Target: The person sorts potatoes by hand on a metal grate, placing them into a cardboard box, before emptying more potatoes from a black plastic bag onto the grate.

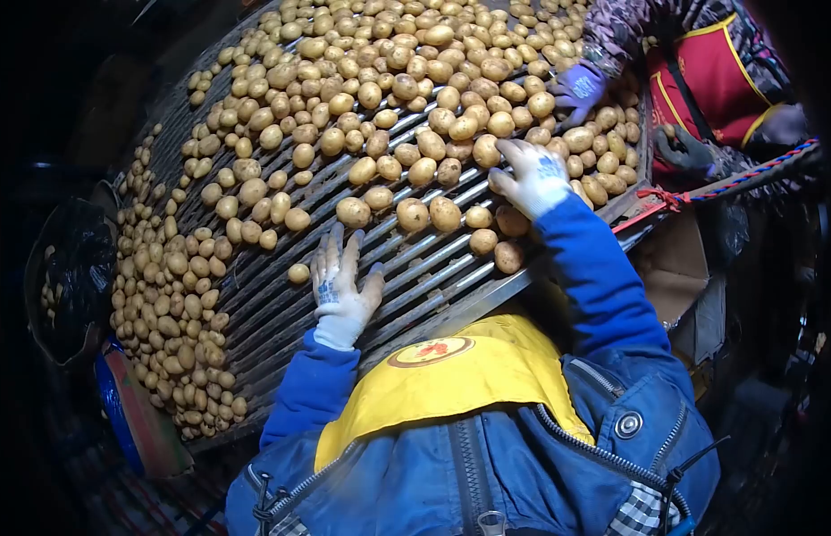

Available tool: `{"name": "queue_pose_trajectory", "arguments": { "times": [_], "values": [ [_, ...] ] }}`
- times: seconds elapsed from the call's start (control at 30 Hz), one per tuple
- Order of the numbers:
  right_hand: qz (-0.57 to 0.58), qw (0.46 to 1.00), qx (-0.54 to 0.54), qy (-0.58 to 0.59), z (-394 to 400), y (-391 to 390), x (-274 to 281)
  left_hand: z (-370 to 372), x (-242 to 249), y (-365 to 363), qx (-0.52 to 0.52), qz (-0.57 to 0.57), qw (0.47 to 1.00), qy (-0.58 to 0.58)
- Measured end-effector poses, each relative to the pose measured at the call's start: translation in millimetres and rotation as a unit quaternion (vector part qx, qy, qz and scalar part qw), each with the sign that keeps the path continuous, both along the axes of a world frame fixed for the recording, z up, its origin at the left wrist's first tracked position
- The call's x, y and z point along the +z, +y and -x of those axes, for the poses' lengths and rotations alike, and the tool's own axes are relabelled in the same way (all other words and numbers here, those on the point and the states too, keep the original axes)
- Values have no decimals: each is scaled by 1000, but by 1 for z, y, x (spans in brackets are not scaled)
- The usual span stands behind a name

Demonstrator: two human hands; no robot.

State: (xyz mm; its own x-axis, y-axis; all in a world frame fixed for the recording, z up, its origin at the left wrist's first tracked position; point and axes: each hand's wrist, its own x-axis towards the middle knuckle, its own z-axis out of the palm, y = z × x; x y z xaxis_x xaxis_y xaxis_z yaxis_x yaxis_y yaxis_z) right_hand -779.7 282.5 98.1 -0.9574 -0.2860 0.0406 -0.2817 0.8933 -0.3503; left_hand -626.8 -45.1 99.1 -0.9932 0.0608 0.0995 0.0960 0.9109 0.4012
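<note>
Head view: the potatoes (413, 214) lie loose on a sloping rack of metal bars (281, 317). They are crowded across the upper part and along the right edge. A dense strip of smaller ones lies down the left side, and a few stand singly across the middle. Dark gaps show between the bars.

The left hand (342, 284), in a white glove with blue print, lies over the bars with its fingers spread apart. A small potato (298, 273) sits just beside it, to its left. The right hand (533, 179), gloved alike, reaches to the potatoes near the right edge. Its thumb stands apart from the fingers, and the fingertips are at a potato (486, 151); whether they are clamped on it cannot be told.

The wearer has blue sleeves (594, 268) and a yellow apron (469, 371). At upper right, a co-worker in a red apron (717, 67) has a purple-gloved hand (578, 89) among the potatoes, fingers pointing down; their grip cannot be told. A red-and-blue rope (773, 171) runs beside that person, and a cardboard box (682, 290) stands below it.
</note>
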Motion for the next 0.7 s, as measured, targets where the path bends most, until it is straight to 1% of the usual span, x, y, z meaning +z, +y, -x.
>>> {"name": "queue_pose_trajectory", "arguments": {
  "times": [0.03, 0.07, 0.1, 0.17, 0.23, 0.27, 0.3, 0.33, 0.37, 0.4, 0.43, 0.47, 0.5, 0.53, 0.57, 0.6, 0.63, 0.67, 0.7],
  "values": [
    [-46, 999, 5, -22, 12, -10, -8, -2, -1, -1, 4, 1, 1000, 1],
    [-111, 993, -16, -31, 21, -27, -16, -3, -3, -2, 14, 0, 1000, 4],
    [-158, 984, -30, -80, 34, -39, -17, -3, -3, -2, 24, -1, 1000, 8],
    [-137, 986, -43, -86, 44, -40, -24, 2, -1, -3, 30, -2, 999, 11],
    [27, 997, -45, -55, 40, -16, -32, 6, 0, -4, 31, -5, 999, 7],
    [105, 994, -28, -27, 28, -4, -17, 12, -2, -7, 35, -6, 999, 26],
    [163, 986, -40, -6, 13, 8, -8, 18, -4, -9, 38, -8, 998, 43],
    [247, 967, -64, -4, -6, 18, 7, 23, -7, -11, 43, -9, 998, 50],
    [254, 961, -105, 24, -29, 31, 18, 28, -14, -14, 51, -10, 998, 41],
    [315, 940, -123, 49, -48, 53, 11, 34, -18, -14, 60, -12, 998, 30],
    [332, 928, -158, 54, -69, 73, 17, 40, -22, -14, 69, -14, 997, 20],
    [280, 937, -194, 76, -90, 98, 17, 45, -30, -16, 56, -23, 998, 15],
    [298, 924, -228, 74, -110, 116, 21, 47, -36, -13, 50, -25, 998, 13],
    [260, 920, -282, 85, -128, 145, 6, 48, -40, -9, 59, -45, 997, -8],
    [185, 916, -353, 39, -141, 162, 9, 49, -43, -3, 70, -64, 995, -28],
    [36, 936, -342, 78, -152, 174, 5, 51, -37, 7, 52, -82, 995, -21],
    [-114, 933, -322, 115, -158, 182, 1, 56, -41, 15, 24, -102, 994, -16],
    [-115, 933, -321, 116, -152, 179, 4, 59, -41, 29, -13, -74, 997, -21],
    [-62, 949, -274, 140, -142, 168, 7, 58, -39, 45, -50, -45, 997, -30]
  ]
}}
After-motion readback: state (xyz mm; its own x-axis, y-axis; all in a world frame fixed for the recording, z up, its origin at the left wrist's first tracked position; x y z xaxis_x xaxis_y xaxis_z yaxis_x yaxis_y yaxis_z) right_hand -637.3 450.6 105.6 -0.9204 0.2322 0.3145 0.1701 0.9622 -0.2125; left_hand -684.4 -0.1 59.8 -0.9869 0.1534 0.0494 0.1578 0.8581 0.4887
